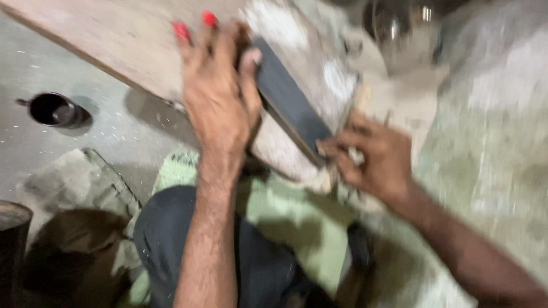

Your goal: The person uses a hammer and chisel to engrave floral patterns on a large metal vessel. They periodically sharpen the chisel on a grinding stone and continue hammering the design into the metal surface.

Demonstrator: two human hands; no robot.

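Dark cup (52,109): stands on the grey floor (114,137) at the far left, well apart from both hands, its opening facing up and a small handle on its left side
Dark drum (11,239): only an edge of it shows at the lower left corner, beside a crumpled grey-brown cloth (80,182)
Wooden board (131,40): a long pale plank running aslant from the upper left down toward the middle, its near end over the person's lap
Left hand (220,94): lies on top of the board with fingers spread forward, two nails painted red, thumb bent against the upper end of the flat dark bar; it presses down rather than wraps round anything
Flat dark bar (288,102): a narrow black strip lying aslant along the board, between the two hands, its upper end under the left thumb and its lower end at the right fingertips
Knee (171,228): in dark trousers, below the left forearm, with a pale green cloth (291,217) spread across the lap
Right hand (374,157): fingers curled in and pinched together at the lower end of the bar and the board's edge; blur hides exactly what they grip
Round shiny vessel (399,28): at the top right, on the mottled ground, apart from the hands
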